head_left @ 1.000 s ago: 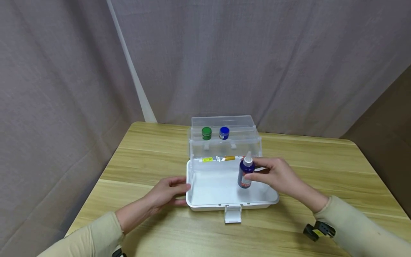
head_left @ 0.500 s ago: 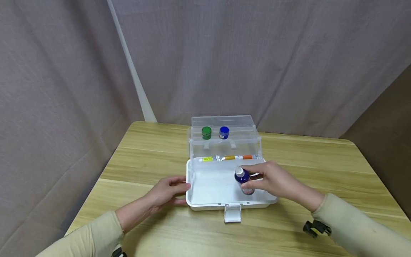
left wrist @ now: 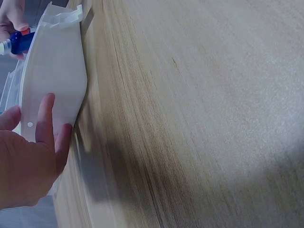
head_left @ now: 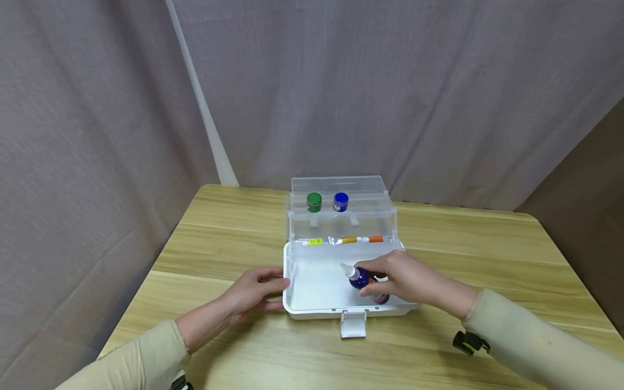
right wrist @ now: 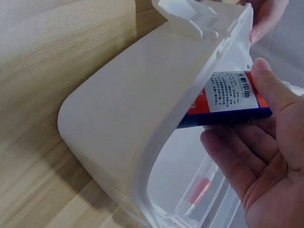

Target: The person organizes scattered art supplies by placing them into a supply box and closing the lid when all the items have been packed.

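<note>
In the head view, my right hand (head_left: 402, 276) holds a dark blue ink bottle (head_left: 359, 278) with a white pointed spout over the white storage box (head_left: 312, 292). The bottle leans with its spout to the left and its base low near the front right of the box. Thumb and fingers pinch its sides; its printed label (right wrist: 232, 90) shows in the right wrist view. At the box's left end, my left hand (head_left: 253, 292) grips the wall, thumb at the rim and fingers (left wrist: 46, 118) spread on the outside, as the left wrist view shows.
Clear trays rise behind the box, below its raised clear lid (head_left: 338, 184). One bears a green jar (head_left: 314, 202) and a blue jar (head_left: 340, 202); a lower one has several paint tubes (head_left: 348, 240). A white latch (head_left: 353, 325) hangs at the front. Curtains (head_left: 341, 97) stand behind the table.
The bottle has gone from upright to tilted, spout swinging left, and has sunk lower towards the box's front. The right hand moved with it. The left hand has stayed in place.
</note>
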Demonstrator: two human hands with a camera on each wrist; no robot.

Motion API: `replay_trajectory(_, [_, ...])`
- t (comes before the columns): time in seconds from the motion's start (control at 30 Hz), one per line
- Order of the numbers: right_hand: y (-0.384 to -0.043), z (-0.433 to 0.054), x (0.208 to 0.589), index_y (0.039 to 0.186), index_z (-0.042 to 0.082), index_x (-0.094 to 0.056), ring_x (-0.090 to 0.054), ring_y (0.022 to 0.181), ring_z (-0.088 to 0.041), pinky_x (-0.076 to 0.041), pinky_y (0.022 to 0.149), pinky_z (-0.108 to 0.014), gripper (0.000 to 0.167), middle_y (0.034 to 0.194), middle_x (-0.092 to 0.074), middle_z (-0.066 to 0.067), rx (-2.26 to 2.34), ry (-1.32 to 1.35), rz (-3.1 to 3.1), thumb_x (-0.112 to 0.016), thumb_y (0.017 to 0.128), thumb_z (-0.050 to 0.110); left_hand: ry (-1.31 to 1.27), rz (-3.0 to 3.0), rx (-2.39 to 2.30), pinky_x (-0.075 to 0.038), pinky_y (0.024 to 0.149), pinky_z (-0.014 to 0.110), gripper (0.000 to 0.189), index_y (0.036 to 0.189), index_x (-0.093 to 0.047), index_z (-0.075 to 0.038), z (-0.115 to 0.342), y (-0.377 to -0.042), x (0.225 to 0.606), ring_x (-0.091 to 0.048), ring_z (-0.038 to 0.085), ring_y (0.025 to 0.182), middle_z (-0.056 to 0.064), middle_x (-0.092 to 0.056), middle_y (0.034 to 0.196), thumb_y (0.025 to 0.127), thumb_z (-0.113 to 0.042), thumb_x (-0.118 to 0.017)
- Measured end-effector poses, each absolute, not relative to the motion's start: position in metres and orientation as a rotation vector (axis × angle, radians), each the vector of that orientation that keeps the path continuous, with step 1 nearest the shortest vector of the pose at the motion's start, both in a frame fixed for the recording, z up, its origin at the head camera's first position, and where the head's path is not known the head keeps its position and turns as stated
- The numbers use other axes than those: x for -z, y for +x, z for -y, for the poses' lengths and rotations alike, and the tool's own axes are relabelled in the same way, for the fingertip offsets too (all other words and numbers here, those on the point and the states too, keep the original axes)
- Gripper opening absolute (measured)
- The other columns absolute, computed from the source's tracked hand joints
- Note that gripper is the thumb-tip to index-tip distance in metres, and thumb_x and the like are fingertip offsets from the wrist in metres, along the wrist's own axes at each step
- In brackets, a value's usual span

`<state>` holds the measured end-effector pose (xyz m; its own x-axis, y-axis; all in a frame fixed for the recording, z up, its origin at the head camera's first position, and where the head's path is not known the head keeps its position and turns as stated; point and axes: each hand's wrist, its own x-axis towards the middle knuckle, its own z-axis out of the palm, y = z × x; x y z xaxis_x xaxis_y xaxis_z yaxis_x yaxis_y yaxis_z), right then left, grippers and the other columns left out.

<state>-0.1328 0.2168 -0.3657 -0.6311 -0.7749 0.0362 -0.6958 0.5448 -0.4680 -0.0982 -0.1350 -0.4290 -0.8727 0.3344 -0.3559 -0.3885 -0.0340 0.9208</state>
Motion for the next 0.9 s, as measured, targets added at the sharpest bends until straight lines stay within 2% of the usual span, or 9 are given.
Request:
replay_trajectory(0.1, [-0.134, -0.211, 0.366, 0.116, 0.014, -0.077, -0.065, 0.065, 0.007, -0.059, 0.064, -0.02, 0.028, 0.088, -0.076, 0.01, 0.599, -1.261, -2.593, -0.081, 0.096, 0.032, -0.051, -1.766, -1.954, -0.066, 0.095, 0.042, 0.059, 0.151, -0.045, 0.017, 0.135, -0.098, 0.429, -0.068, 0.038, 0.125, 0.032, -0.059, 0.145, 0.105, -0.01, -0.069])
replay_trajectory(0.23, [-0.135, -0.205, 0.366, 0.115, 0.013, -0.077, -0.061, 0.061, 0.01, -0.057, 0.062, -0.021, 0.031, 0.087, -0.076, 0.01, 0.471, -1.239, -2.613, -0.081, 0.096, 0.036, -0.043, -1.764, -1.956, -0.066, 0.095, 0.042, 0.059, 0.152, -0.044, 0.017, 0.136, -0.099, 0.43, -0.068, 0.037, 0.124, 0.032, -0.059, 0.145, 0.105, -0.01, -0.069])
replay_trajectory(0.33, [-0.135, -0.2, 0.367, 0.121, 0.011, -0.077, -0.057, 0.064, 0.009, -0.055, 0.062, -0.022, 0.039, 0.088, -0.077, 0.008, 0.355, -1.242, -2.64, -0.081, 0.095, 0.04, -0.038, -1.761, -1.958, -0.066, 0.095, 0.042, 0.059, 0.152, -0.045, 0.016, 0.136, -0.099, 0.43, -0.068, 0.038, 0.125, 0.032, -0.059, 0.145, 0.105, -0.01, -0.068])
replay_trajectory(0.43, [-0.135, -0.195, 0.369, 0.12, 0.011, -0.078, -0.055, 0.066, 0.006, -0.052, 0.061, -0.023, 0.041, 0.086, -0.076, 0.008, 0.253, -1.251, -2.657, -0.082, 0.094, 0.043, -0.031, -1.757, -1.958, -0.065, 0.095, 0.042, 0.058, 0.152, -0.045, 0.016, 0.136, -0.099, 0.431, -0.066, 0.04, 0.127, 0.032, -0.059, 0.146, 0.105, -0.01, -0.068])
replay_trajectory(0.7, [-0.139, -0.183, 0.373, 0.108, 0.013, -0.077, -0.048, 0.062, -0.001, -0.043, 0.058, -0.022, 0.037, 0.074, -0.064, 0.013, 0.108, -1.256, -2.647, -0.084, 0.091, 0.045, -0.033, -1.752, -1.957, -0.066, 0.095, 0.042, 0.059, 0.152, -0.045, 0.016, 0.137, -0.1, 0.431, -0.065, 0.043, 0.129, 0.033, -0.058, 0.147, 0.105, -0.01, -0.068])
replay_trajectory(0.9, [-0.142, -0.176, 0.376, 0.1, 0.015, -0.076, -0.049, 0.063, -0.003, -0.044, 0.057, -0.023, 0.034, 0.074, -0.066, 0.011, 0.02, -1.296, -2.635, -0.086, 0.089, 0.046, -0.023, -1.749, -1.96, -0.066, 0.094, 0.042, 0.058, 0.152, -0.045, 0.015, 0.137, -0.1, 0.433, -0.066, 0.045, 0.126, 0.034, -0.057, 0.146, 0.105, -0.01, -0.068])
